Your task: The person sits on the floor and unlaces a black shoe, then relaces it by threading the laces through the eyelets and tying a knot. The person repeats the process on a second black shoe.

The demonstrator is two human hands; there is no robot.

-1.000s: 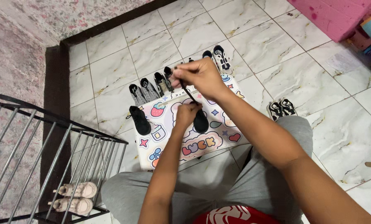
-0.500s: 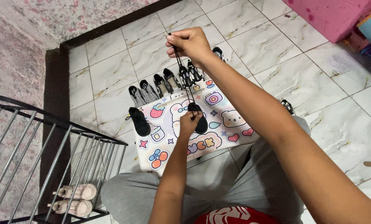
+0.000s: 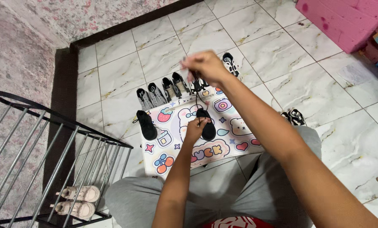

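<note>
A small black shoe (image 3: 207,126) lies on a white mat with colourful cartoon prints (image 3: 184,147). My left hand (image 3: 196,128) presses on that shoe's left side and holds it. My right hand (image 3: 204,66) is raised above the mat, pinching the black shoelace (image 3: 197,95) that runs taut down to the shoe. A second small black shoe (image 3: 147,124) lies at the mat's left edge, untouched.
A row of small black, grey and white sneakers (image 3: 163,90) stands on the marble tiles beyond the mat, with another pair (image 3: 293,117) by my right knee. A metal shoe rack (image 3: 49,164) at left holds pink shoes (image 3: 75,201). A pink block (image 3: 345,19) sits top right.
My right hand rose high with the lace, then came back down a little and is blurred now. My left hand stayed on the black shoe.
</note>
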